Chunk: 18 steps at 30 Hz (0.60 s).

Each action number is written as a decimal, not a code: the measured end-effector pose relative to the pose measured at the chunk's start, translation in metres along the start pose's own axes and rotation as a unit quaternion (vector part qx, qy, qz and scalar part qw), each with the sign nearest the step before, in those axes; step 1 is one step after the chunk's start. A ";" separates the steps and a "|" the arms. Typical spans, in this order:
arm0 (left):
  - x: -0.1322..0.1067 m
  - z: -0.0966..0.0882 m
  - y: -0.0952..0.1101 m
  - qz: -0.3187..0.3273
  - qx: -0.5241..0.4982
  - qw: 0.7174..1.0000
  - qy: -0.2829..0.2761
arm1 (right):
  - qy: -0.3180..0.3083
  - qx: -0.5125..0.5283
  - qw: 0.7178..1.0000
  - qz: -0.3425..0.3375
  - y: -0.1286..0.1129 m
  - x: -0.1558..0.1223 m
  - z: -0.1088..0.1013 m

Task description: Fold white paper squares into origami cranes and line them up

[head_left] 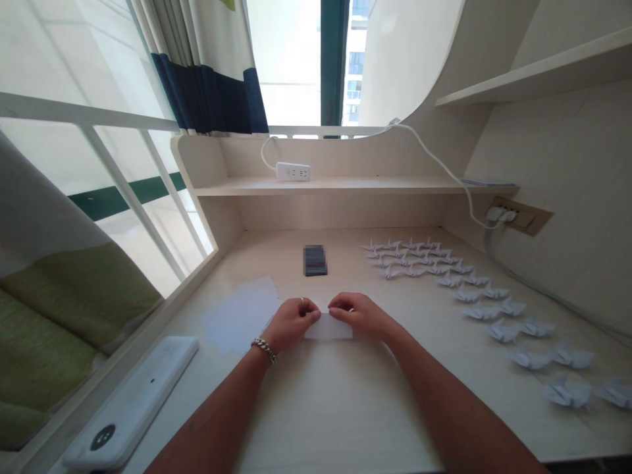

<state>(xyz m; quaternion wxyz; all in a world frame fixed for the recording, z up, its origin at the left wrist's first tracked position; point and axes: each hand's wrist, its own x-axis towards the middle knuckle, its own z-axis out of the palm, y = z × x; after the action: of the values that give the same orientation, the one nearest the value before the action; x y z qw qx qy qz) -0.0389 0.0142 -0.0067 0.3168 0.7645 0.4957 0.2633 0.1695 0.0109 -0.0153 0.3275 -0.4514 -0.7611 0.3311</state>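
A small white sheet of paper (329,327) lies on the desk in front of me, its lower edge straight. My left hand (293,322) pinches its upper left part between thumb and fingers; a ring and a chain bracelet are on this hand and wrist. At the upper right part, my right hand (359,315) pinches the same paper. Both hands' fingertips almost meet at the sheet's far edge, and they hide part of it. Left of my left hand is a spread of loose white paper sheets (241,316).
Rows of folded white paper cranes (464,294) stand along the desk's right side. A phone-like dark object (315,261), blurred, lies beyond my hands. A long white device (133,401) sits at the left edge. A power strip (293,172) rests on the shelf (345,185).
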 end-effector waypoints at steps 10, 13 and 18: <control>-0.003 -0.001 0.016 0.019 0.070 0.994 -0.085 | -0.039 -0.067 0.997 0.029 -0.012 0.000 0.009; -0.002 -0.011 0.014 0.005 0.051 0.994 -0.097 | -0.042 -0.061 0.996 0.055 -0.012 0.000 -0.001; -0.001 -0.032 0.005 -0.029 0.010 0.997 -0.073 | -0.010 -0.054 0.994 0.095 -0.005 0.001 -0.017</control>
<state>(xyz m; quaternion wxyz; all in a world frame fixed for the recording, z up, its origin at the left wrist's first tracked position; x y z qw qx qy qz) -0.0591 0.0191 0.0177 0.3524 0.7701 0.4959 0.1922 0.1803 0.0136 -0.0015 0.2619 -0.5357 -0.7347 0.3234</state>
